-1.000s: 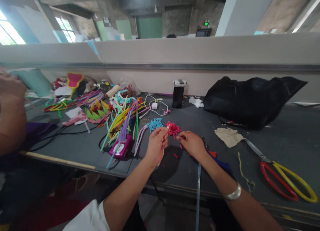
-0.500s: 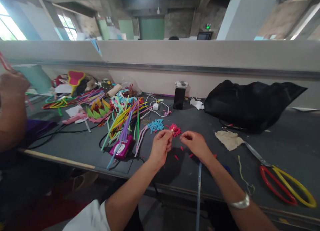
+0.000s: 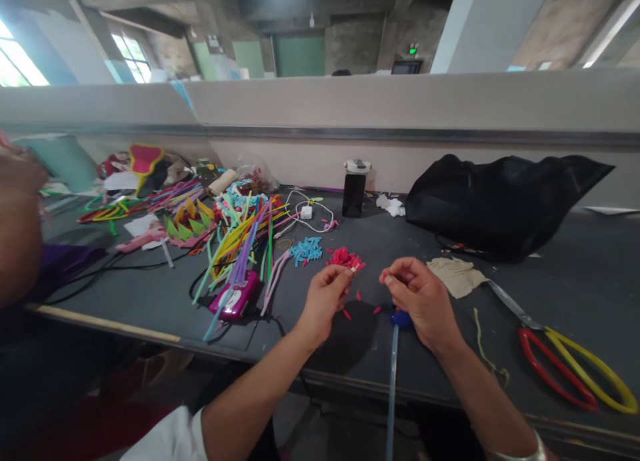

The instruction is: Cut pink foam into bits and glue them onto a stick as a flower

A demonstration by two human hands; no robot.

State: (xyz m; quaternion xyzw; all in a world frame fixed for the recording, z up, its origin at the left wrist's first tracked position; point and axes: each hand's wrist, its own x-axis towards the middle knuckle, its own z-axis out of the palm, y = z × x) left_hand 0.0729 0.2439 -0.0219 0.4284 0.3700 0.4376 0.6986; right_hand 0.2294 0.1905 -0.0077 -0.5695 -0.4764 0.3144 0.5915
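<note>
My left hand (image 3: 325, 298) is closed in a pinch on a tiny pale piece with pink on it, just in front of a pile of short pink-red pieces (image 3: 345, 256). To its right, my right hand (image 3: 420, 298) is raised over the table, thumb and finger pinched on a small red piece (image 3: 383, 276). A gap separates the two hands. Several loose pink-red bits (image 3: 377, 310) lie below them. Beneath my right hand sits a blue object (image 3: 400, 318), partly hidden, with a long translucent stick (image 3: 393, 381) reaching past the table edge.
Left of the hands are a blue pile (image 3: 306, 250), a bundle of colourful fuzzy stems (image 3: 245, 238) and a purple-pink box (image 3: 235, 298). Scissors (image 3: 555, 361), a cloth (image 3: 456, 276) and a black bag (image 3: 490, 208) lie right. A phone (image 3: 353, 196) stands behind. Another person's arm (image 3: 20, 228) is far left.
My right hand has moved right and closer to me, away from the pink-red pile, uncovering the blue object. My left hand has shifted slightly, still pinching. The view has shifted a little.
</note>
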